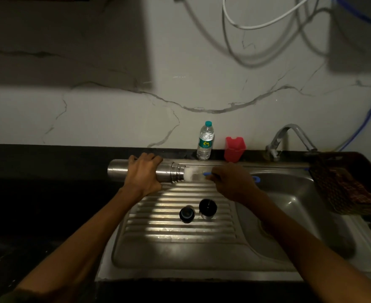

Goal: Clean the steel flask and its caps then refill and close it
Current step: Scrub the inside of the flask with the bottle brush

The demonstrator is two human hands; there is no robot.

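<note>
My left hand (144, 171) grips the steel flask (119, 170), which lies on its side over the ribbed drainboard (158, 232), mouth toward the sink basin (293, 206). My right hand (232, 182) holds a bottle brush (191, 174) (white bristles, blue handle) at the mouth. Two caps (187, 213) stand on the drainboard nearer me.

Take the drainboard (175, 243) as your landmark. Your flask (149, 171) lies on its side along the far edge, mouth toward the basin (300, 211) on the right. The brush (194, 174) sits at that mouth. Two caps (187, 213) (207, 208) stand side by side mid-board. Behind it stand a bottle (205, 141) and a cup (234, 149), the tap (289, 138) farther right. A basket (346, 182) rests beyond the basin.
</note>
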